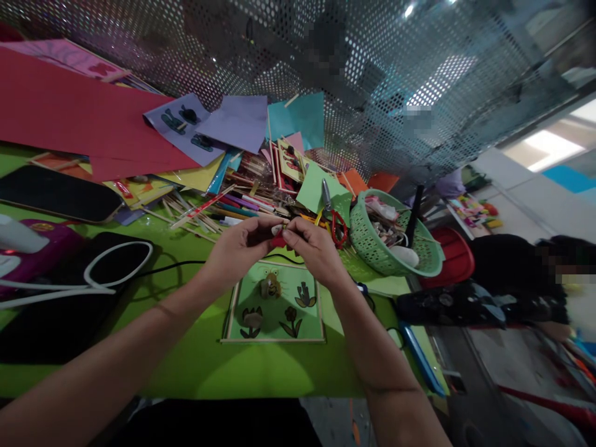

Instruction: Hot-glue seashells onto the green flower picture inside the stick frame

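Head view shows the fingers of the left hand (244, 245) and right hand (315, 248) nearly closed, meeting at their tips around a small piece (278, 230), pale on top; something red (279, 241) shows just under it, too small to make out. Both are above the far edge of the green card (274, 332), which lies on the bench (186, 372), edged with thin sticks and bearing three flower shapes and a rounded brown figure (270, 286). Beyond the hands lie pens (242, 202) and loose sticks (193, 214). To the right, red-handled scissors (327, 195) rest near the green basket (395, 245), which is full of odds and ends. Left of the card, a white cable (118, 246) loops over a black item (60, 310).
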A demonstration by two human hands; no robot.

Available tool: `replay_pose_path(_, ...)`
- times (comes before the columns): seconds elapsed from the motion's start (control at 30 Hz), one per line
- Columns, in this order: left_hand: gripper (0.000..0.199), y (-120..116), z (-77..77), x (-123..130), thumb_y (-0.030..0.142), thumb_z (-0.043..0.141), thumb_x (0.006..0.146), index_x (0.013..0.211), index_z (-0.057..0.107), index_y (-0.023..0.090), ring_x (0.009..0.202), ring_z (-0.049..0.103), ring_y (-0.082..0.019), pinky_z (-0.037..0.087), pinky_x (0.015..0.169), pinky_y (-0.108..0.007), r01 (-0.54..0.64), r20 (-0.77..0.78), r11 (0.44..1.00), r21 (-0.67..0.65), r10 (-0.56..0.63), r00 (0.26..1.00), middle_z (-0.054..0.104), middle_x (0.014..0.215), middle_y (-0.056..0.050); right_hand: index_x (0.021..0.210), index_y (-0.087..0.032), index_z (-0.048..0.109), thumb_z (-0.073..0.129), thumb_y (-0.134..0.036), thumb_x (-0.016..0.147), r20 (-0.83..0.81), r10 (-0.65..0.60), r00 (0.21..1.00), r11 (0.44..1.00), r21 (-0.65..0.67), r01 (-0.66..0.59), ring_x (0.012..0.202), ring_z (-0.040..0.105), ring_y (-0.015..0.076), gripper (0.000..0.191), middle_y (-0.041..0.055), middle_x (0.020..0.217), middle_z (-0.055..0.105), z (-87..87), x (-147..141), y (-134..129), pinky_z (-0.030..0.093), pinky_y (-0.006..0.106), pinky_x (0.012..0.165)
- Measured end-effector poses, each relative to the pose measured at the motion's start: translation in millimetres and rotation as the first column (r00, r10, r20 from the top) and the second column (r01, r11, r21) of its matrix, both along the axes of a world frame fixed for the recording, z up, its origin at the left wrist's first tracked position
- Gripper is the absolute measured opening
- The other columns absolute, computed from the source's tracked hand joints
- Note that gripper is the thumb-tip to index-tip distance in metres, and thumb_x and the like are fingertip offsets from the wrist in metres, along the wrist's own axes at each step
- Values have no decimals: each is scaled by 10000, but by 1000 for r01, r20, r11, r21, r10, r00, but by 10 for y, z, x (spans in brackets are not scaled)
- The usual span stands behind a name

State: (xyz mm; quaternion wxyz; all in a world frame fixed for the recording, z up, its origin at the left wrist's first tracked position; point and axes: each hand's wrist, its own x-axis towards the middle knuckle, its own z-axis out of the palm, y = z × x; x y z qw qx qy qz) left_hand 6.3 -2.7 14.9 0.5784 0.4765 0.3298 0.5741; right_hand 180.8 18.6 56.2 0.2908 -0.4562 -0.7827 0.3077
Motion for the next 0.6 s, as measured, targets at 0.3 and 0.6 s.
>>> replay_pose_path(0.3,334,-31,21,-46,401,818,803,1063,773,196,986,718,-206,567,967,-348,14,69,997,-74,-9,998,782,1060,-76,814,-209,580,593,-432,937,-57,2,998,999,-41,-4,682,505,120,255,-32,733,579,7,3,-4,390,230,633)
replay_pose_path(0.6,325,-6,-23,-3,367,863,756,1019,771,200,924,716,-191,578,933,-341,-14,65,998,-67,19,998,780,992,-65,772,-203,589,599,-276,862,-22,-42,999,999,-8,42,653,510,122,117,-39,699,588,33,-29,-45,379,241,631)
